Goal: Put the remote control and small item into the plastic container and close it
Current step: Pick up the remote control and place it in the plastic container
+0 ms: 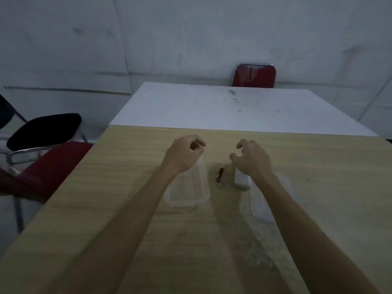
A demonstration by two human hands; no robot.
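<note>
My right hand (251,160) is covering the far end of the white remote control (241,180), and my right forearm is hiding much of the clear lid (259,209). My left hand (184,152) is blocking the far rim of the plastic container (188,190). The small red item (220,174) is looking too blurred for me to identify. I am losing both elbows past the bottom edge.

wood table (106,209) | white table (191,107) | red chair (254,77) | black chair (44,130)
</note>
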